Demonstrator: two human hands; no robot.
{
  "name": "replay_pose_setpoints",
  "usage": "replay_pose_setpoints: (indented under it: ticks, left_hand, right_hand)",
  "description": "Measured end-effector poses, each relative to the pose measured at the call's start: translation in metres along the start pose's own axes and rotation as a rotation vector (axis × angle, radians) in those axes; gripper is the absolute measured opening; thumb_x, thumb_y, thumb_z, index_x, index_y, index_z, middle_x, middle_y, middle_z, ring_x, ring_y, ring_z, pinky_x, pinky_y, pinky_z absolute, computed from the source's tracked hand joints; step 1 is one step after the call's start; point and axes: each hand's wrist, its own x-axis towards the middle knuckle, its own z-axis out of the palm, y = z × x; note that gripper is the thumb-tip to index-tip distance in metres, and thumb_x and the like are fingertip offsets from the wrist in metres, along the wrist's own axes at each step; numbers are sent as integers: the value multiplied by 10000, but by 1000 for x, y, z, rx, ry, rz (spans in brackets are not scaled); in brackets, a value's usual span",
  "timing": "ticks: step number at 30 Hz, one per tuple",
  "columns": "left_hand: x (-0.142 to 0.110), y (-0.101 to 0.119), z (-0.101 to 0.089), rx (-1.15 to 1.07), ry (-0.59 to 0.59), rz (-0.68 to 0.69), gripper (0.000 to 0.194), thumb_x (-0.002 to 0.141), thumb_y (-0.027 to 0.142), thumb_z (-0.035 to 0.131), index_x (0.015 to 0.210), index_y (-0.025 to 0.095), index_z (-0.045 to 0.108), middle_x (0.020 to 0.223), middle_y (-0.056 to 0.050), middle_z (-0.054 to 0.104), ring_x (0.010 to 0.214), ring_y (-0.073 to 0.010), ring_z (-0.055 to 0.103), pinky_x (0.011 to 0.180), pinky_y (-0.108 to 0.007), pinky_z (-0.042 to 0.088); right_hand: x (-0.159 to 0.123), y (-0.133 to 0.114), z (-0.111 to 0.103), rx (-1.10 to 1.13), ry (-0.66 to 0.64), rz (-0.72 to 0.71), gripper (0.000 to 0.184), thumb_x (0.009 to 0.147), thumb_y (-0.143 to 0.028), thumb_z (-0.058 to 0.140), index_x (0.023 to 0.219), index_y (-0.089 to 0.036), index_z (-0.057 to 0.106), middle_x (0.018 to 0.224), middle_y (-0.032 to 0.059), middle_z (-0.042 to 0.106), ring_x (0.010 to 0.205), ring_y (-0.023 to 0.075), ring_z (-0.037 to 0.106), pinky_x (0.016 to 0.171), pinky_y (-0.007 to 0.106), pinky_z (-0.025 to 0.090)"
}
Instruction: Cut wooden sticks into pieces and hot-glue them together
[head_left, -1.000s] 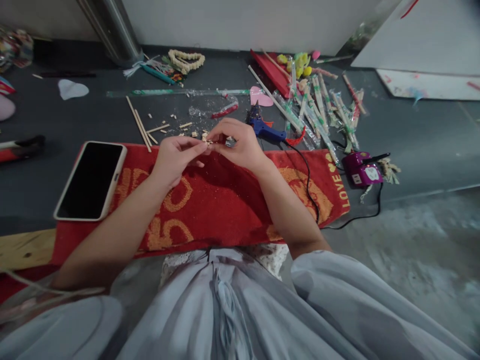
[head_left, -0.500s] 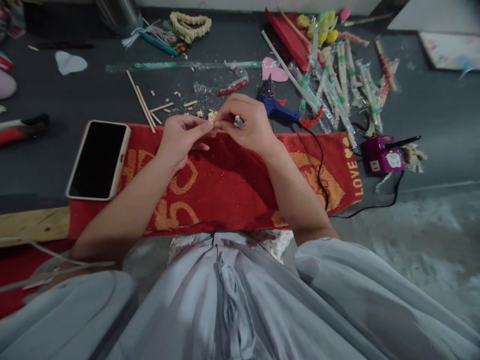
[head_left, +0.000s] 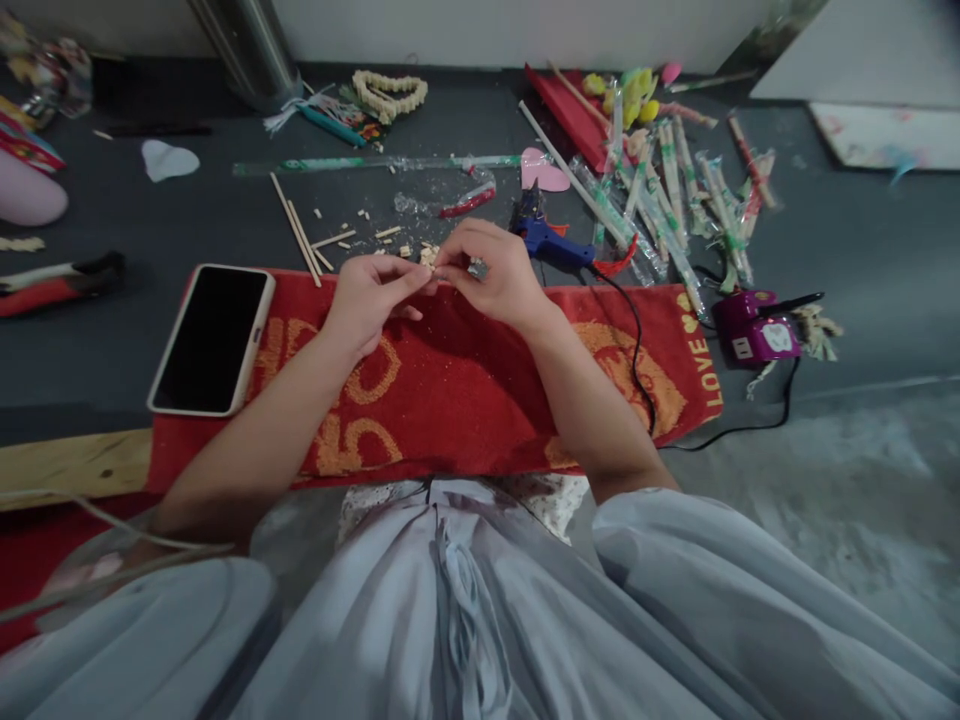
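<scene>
My left hand (head_left: 369, 298) and my right hand (head_left: 491, 274) meet fingertip to fingertip over the far edge of a red towel (head_left: 465, 390). Both pinch a tiny pale wooden piece (head_left: 429, 258) between them. Something small and greyish shows under my right fingers, too small to name. Short cut bits of stick (head_left: 352, 238) lie scattered on the dark floor just beyond the hands. Thin wooden sticks (head_left: 297, 232) lie to the left of them.
A phone (head_left: 212, 338) lies face up on the towel's left end. A blue glue gun (head_left: 553, 243) rests right of my hands, its black cord (head_left: 639, 350) crossing the towel to a purple plug block (head_left: 754, 328). Wrapped chopsticks (head_left: 675, 190) are piled at the back right; a long ruler (head_left: 360, 163) lies behind.
The hands stay joined in the same pinch; only small finger shifts show. The camera view tipped down and then back up a little.
</scene>
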Motion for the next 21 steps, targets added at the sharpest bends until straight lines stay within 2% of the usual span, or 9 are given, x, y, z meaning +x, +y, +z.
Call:
replay_pose_setpoints:
  ticks: [8, 21]
  left_hand:
    - [-1, 0, -2, 5, -21, 32, 247, 669, 350, 809, 728, 134, 705, 754, -81, 747, 683, -166, 702, 475, -201, 522]
    - [-1, 1, -2, 46, -26, 69, 247, 668, 358, 804, 710, 133, 711, 730, -78, 739, 648, -159, 686, 486, -216, 517]
  right_hand:
    - [1, -3, 2, -14, 26, -53, 102, 913, -192, 504, 826, -177, 553, 798, 10, 559, 784, 137, 537, 748, 306, 458]
    - [1, -3, 4, -54, 8, -59, 111, 892, -152, 484, 807, -189, 546, 830, 27, 581, 832, 162, 544, 789, 340, 462]
